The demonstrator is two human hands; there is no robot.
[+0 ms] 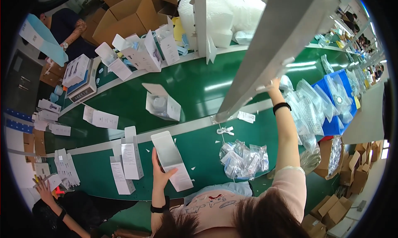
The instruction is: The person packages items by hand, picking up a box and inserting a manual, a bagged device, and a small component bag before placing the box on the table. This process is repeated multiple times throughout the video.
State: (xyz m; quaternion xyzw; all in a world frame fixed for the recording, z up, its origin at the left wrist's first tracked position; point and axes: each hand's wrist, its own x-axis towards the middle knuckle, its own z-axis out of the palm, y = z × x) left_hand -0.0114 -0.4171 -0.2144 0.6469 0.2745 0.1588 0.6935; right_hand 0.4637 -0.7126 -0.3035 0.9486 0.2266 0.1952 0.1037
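An open-topped white carton [179, 178] stands in front of me, its flap tipped back. My left hand [163, 171] grips its lower left side, thumb across the front and fingers along the edge. My right hand [273, 85] reaches far out to the right, beside a heap of bubble-wrap bags [304, 109]. A grey post hides part of that hand, so its fingers do not show well. Between my arms lie a pile of small clear plastic bags [243, 160], a coiled white cable [225, 131] and a printed white slip [246, 117].
A slanting grey post [265, 51] crosses above the green bench. More white cartons [132, 161] stand left of me; another open carton [163, 107] sits on the green belt. A blue bin [338, 101] holds bagged parts. A co-worker's hand [43, 190] is at the lower left.
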